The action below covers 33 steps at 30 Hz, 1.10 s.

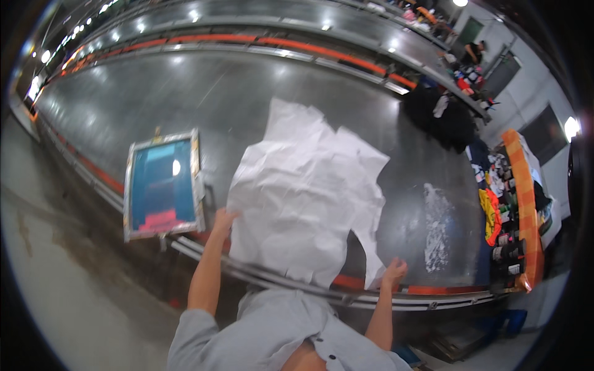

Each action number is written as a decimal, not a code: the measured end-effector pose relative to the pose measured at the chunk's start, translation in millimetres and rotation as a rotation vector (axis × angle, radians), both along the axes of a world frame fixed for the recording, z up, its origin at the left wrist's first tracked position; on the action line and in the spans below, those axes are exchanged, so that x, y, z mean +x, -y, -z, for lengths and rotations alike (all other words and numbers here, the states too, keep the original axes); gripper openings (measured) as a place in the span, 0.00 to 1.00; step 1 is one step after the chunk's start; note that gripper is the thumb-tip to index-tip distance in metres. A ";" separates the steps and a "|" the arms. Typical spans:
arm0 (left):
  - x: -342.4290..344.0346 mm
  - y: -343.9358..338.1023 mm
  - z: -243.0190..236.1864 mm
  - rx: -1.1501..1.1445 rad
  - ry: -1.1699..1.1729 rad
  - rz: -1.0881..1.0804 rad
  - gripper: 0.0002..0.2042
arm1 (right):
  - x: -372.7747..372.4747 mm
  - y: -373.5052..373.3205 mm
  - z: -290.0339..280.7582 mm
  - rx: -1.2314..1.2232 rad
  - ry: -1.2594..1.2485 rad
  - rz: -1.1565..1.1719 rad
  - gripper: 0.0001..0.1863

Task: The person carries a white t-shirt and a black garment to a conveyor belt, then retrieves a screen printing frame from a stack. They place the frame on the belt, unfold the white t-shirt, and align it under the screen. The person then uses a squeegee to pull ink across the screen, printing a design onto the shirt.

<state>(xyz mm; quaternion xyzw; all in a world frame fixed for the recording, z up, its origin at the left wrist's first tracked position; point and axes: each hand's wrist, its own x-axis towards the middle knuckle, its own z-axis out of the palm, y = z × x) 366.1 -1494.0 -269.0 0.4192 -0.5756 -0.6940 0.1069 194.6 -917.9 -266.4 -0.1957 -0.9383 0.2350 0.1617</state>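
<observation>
A large crumpled white sheet [303, 185] lies on the long dark table in front of me; whether it is paper or cloth I cannot tell. Its near edge reaches the table's front rail. My left hand [226, 219] is closed on the sheet's left edge. On the other side, my right hand [395, 271] is closed at the end of a narrow strip hanging off the sheet's lower right, apparently pinching it. A screen-printing frame [199, 167] with teal mesh and a pink patch near its lower edge lies left of the sheet.
Whitish residue [437, 229] marks the tabletop on the right. Black cloth [440, 117] is heaped at the back right. Dark containers [508, 252] and coloured cloths [490, 215] crowd the right end. Metal rails [427, 303] edge the table. Another person [474, 53] is far off.
</observation>
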 end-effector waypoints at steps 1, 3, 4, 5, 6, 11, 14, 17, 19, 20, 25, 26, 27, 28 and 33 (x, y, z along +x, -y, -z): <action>3.0 15.9 15.1 -0.004 0.062 -0.008 0.16 | 16.9 1.8 4.2 0.003 -0.082 0.046 0.21; 5.3 34.7 29.5 -0.006 0.104 -0.007 0.15 | 25.8 1.2 -9.1 0.023 -0.290 0.170 0.23; 7.2 43.1 34.1 -0.010 0.098 0.002 0.15 | 27.7 1.9 -17.1 -0.042 -0.366 0.221 0.21; 11.4 50.0 37.4 -0.019 0.089 0.012 0.15 | 24.7 5.2 -24.5 -0.110 -0.448 0.273 0.19; 7.8 51.7 32.9 -0.051 0.068 0.027 0.14 | 27.2 -6.4 -28.0 -0.175 -0.551 0.340 0.18; 28.7 86.3 67.6 -0.165 0.167 0.098 0.14 | 55.9 -20.4 -7.8 -0.844 0.255 0.186 0.07; 27.0 90.8 58.5 -0.165 0.249 0.211 0.15 | 73.8 5.9 16.7 -0.743 0.334 0.060 0.19; 22.9 98.2 45.9 0.055 0.150 0.308 0.15 | 58.9 44.2 29.4 -0.577 0.338 -0.055 0.26; 12.1 87.0 0.9 0.166 0.232 0.404 0.16 | 66.7 35.3 46.1 -0.340 0.353 -0.103 0.28; 17.5 93.5 6.0 0.153 0.258 0.419 0.16 | 64.5 36.6 48.3 -0.260 0.355 -0.114 0.28; 40.8 138.6 52.0 -0.179 0.268 0.307 0.11 | 50.2 54.3 47.1 -0.533 0.530 -0.114 0.24; 44.4 141.9 49.1 -0.201 0.262 0.271 0.11 | 52.0 65.6 40.5 -0.579 0.586 -0.142 0.22; 45.5 140.1 50.5 -0.216 0.245 0.244 0.10 | 54.7 68.1 39.8 -0.617 0.631 -0.160 0.21; 49.1 138.9 50.6 -0.200 0.246 0.222 0.10 | 58.4 74.9 43.1 -0.626 0.603 -0.177 0.21; 66.5 135.7 71.3 -0.184 0.196 0.128 0.09 | 67.3 91.1 71.7 -0.839 0.517 -0.150 0.22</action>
